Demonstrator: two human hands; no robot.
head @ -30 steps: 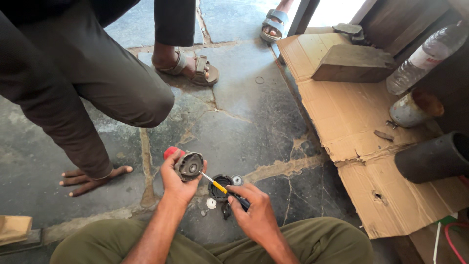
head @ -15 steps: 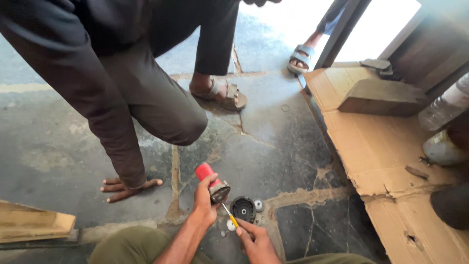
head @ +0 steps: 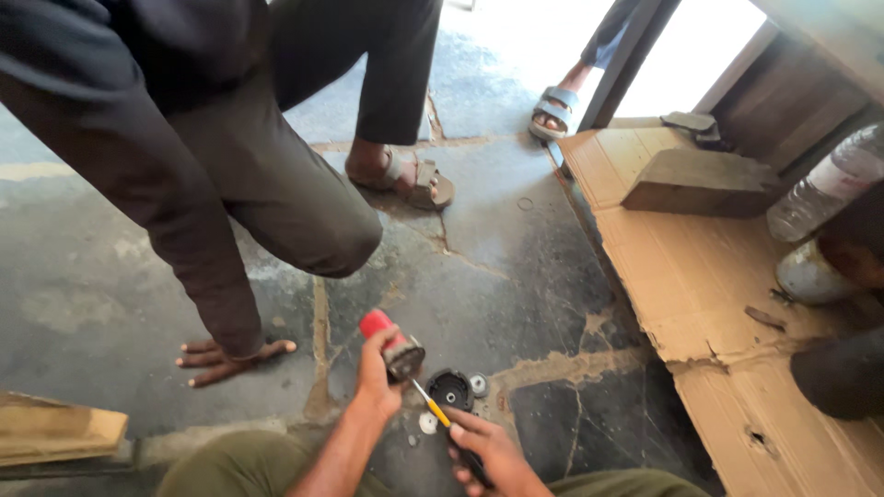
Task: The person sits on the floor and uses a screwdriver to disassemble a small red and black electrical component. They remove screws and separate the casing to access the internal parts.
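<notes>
My left hand (head: 376, 375) grips a small red-and-black motor part (head: 390, 342), held just above the floor. My right hand (head: 479, 446) holds a screwdriver (head: 433, 410) with a yellow and black handle, its tip pointing up at the black end of the motor part. On the floor between my hands lies a round black cover (head: 450, 389), with a small silver ring (head: 479, 384) and a white washer (head: 428, 423) beside it.
Another person in dark trousers crouches close on the left, one hand (head: 226, 354) pressed on the cracked stone floor, a sandalled foot (head: 410, 179) ahead. Flattened cardboard (head: 700, 276) at right carries a wooden block (head: 704, 182) and a plastic bottle (head: 824, 193). A wood plank (head: 55, 433) lies at lower left.
The camera has tilted up and left, so my hands sit lower in view. The motor part has turned, its red end now pointing up. The screwdriver stays at the part.
</notes>
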